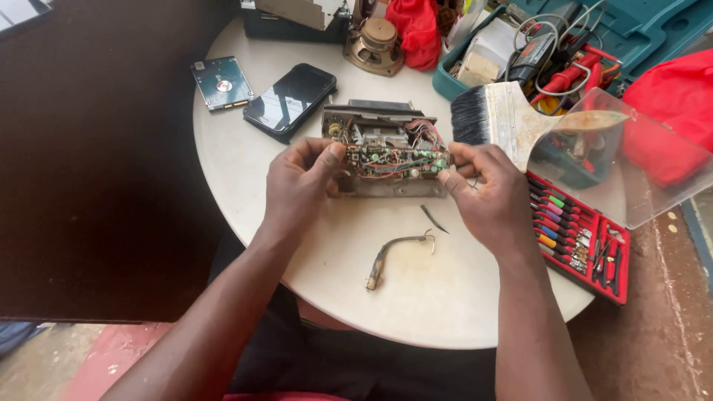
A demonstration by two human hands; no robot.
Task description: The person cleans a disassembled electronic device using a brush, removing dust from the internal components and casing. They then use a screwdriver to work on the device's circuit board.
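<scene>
Opened radio chassis (386, 152) at table (445, 297) centre, pinched at both ends by left hand (301, 186) and right hand (486, 193); risk, likely: exposed wires (423, 132) snagged by fingertips.

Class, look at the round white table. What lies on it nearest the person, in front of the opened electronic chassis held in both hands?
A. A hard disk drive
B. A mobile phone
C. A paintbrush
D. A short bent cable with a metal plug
D: the short bent cable lies alone on the table below the chassis, which the left hand and right hand grip at its ends.
</scene>
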